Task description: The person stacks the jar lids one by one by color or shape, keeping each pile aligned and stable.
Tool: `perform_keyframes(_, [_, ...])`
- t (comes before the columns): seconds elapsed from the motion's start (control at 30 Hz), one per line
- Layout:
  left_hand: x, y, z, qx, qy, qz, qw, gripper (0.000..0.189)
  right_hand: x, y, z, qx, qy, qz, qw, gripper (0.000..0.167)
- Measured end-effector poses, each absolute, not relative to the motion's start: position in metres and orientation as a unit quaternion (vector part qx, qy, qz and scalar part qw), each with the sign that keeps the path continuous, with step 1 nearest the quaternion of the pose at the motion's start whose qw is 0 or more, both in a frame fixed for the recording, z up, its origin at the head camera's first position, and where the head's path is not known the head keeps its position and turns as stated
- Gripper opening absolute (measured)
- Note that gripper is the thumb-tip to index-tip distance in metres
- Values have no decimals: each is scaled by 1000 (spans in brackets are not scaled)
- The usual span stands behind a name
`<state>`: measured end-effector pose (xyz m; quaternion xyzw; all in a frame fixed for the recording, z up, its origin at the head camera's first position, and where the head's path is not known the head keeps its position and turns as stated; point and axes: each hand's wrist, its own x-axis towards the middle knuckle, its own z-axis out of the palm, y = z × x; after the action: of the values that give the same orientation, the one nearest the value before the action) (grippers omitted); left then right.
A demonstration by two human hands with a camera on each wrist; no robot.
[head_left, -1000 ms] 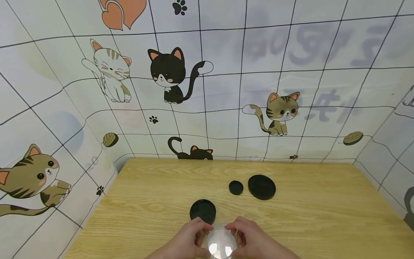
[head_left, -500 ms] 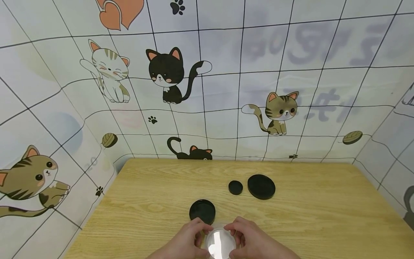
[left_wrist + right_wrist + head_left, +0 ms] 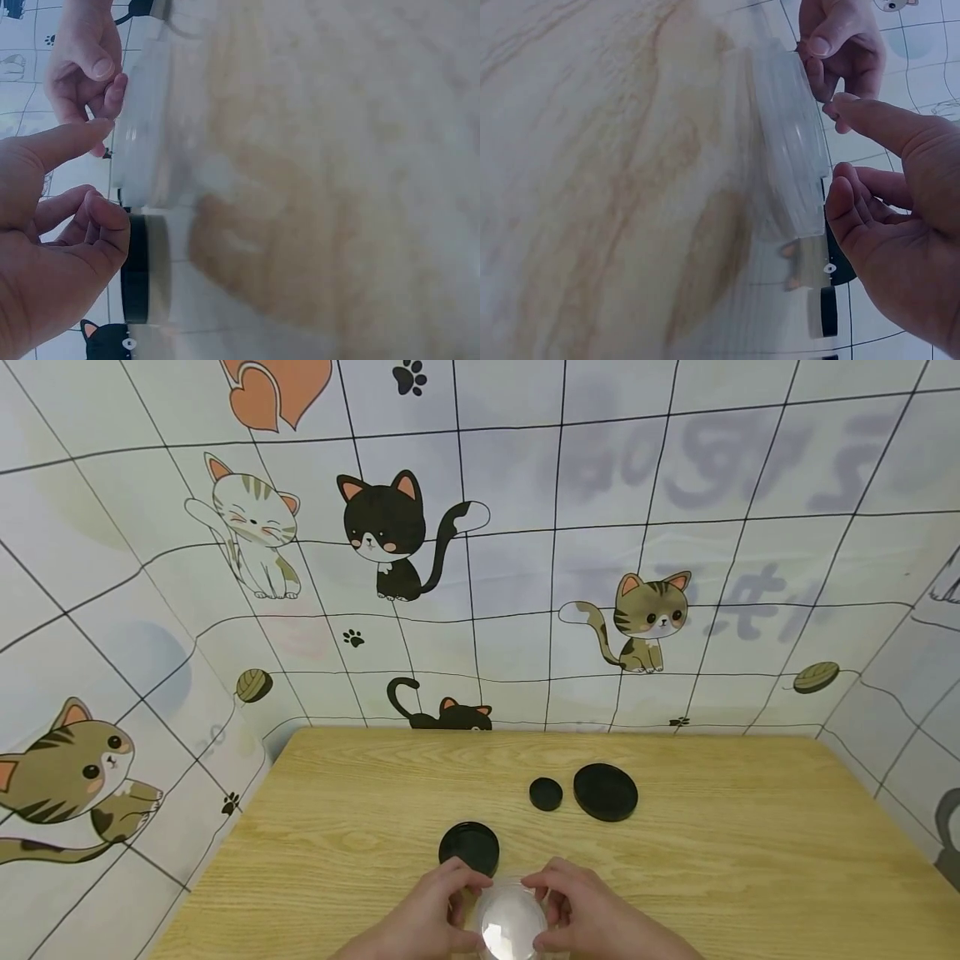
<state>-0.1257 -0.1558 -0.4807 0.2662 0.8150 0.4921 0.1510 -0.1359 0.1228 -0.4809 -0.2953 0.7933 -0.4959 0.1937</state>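
Both hands are at a clear round plastic container (image 3: 512,922) near the front of the table. My left hand (image 3: 427,910) curls at its left side and my right hand (image 3: 588,910) at its right. Index fingers sit at its far rim, while the thumbs overlap its near part. From the side, in the left wrist view, the clear container (image 3: 146,127) looks stacked or nested in layers, with fingertips right at its top edge. A shallow black lid (image 3: 469,849) lies just beyond the left hand, its raised rim upward.
Farther back on the wooden table (image 3: 360,793) lie a small black disc (image 3: 546,794) and a large black disc (image 3: 605,792). Cloth walls printed with cats surround the table's back and sides.
Both hands have shifted slightly upward in the head view, and the container's inner circle appears a little higher with them. The black pieces have stayed where they were.
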Motion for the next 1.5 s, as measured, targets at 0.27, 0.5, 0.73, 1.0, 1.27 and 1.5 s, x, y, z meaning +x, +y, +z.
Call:
perform_keyframes(0.27, [-137,-160,-471,285,830,468,106,52,-142,134,-476,-350,793,-486,113,52])
perform_keyframes(0.5, [-147,-136,-457,299,821,479,89,53,-144,152,-474,-366,787,-497,6,47])
perform_keyframes(0.73, [-170,-93,-439,323,804,492,85,61,-148,180,-462,-276,826,-490,-38,46])
perform_keyframes(1.0, [-223,-61,-435,306,801,505,102,66,-171,223,-455,-146,870,-466,-67,56])
perform_keyframes(1.27, [-276,-34,-452,275,791,534,114,71,-198,249,-467,-109,883,-455,-35,76])
perform_keyframes(1.5, [-302,-16,-466,250,785,547,148,74,-220,259,-489,-85,887,-455,-2,83])
